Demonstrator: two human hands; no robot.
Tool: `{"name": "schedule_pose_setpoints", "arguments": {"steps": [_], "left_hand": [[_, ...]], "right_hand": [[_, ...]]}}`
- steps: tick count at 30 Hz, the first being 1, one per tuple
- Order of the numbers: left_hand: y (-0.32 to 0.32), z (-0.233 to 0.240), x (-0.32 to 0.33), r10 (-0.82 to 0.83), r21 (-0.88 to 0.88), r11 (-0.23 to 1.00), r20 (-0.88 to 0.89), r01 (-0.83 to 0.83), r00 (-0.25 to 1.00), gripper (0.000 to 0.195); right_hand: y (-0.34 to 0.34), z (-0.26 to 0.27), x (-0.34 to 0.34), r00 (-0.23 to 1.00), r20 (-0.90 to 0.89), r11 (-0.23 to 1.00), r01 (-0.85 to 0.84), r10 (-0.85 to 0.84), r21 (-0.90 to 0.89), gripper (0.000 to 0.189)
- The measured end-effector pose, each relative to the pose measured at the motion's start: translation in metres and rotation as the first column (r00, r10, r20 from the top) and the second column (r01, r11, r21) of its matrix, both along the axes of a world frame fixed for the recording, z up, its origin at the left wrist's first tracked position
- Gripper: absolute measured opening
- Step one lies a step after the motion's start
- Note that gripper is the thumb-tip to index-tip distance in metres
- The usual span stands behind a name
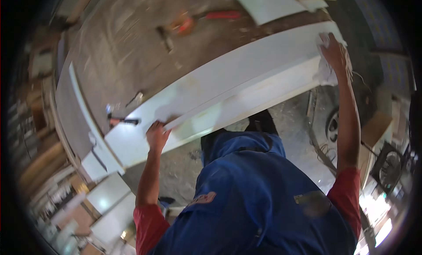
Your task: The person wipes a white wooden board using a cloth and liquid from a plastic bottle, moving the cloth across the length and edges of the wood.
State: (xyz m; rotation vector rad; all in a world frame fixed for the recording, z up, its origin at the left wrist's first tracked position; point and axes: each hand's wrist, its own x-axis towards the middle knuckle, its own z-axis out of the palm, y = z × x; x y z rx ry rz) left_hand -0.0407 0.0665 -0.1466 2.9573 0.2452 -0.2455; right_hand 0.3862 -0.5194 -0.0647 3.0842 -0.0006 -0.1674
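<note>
A long white board [128, 144] lies slantwise across the workbench before me. Along it runs a narrower white strip or panel [211, 101], its thin edge toward me; whether it is joined to the board I cannot tell. My left hand [157, 136] pinches the left end of this strip between thumb and fingers. Far to the right, my right hand [333, 53] holds a crumpled white cloth [327, 73] against the right end of the white pieces. The cloth hangs over the near edge, and a loose thread trails from it.
The brown bench top [112, 47] carries a hammer-like tool [123, 120] by the board's left end, a red-handled tool [222, 14] and an orange object [183, 24]. White sheets [273, 5] lie at the back. A pale crosspiece [89, 113] stands left; a fan [390, 167] is right.
</note>
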Motion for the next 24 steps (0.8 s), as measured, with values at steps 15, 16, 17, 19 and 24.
{"name": "schedule_pose_setpoints", "arguments": {"steps": [15,16,17,19,24], "left_hand": [[0.099,0.026,-0.097,0.177,-0.325,0.940,0.221,-0.098,0.959,0.035],[0.105,0.025,-0.106,0.265,-0.449,0.882,0.225,-0.142,0.938,0.033],[0.108,0.024,-0.110,0.349,-0.565,0.807,0.218,-0.174,0.911,0.032],[0.104,0.018,-0.114,0.377,-0.610,0.777,0.255,-0.154,0.890,0.032],[0.109,-0.015,-0.122,0.362,-0.575,0.818,0.485,-0.022,0.796,0.031]], "right_hand": [[0.366,0.016,-0.270,0.906,-0.062,0.889,-0.395,0.419,0.232,0.040],[0.388,0.013,-0.285,0.887,-0.071,0.868,-0.427,0.457,0.252,0.040],[0.410,0.010,-0.302,0.866,-0.059,0.840,-0.461,0.496,0.285,0.037],[0.459,0.000,-0.343,0.810,-0.029,0.768,-0.542,0.585,0.340,0.036],[0.510,0.003,-0.397,0.743,-0.043,0.704,-0.613,0.668,0.358,0.043]]}}
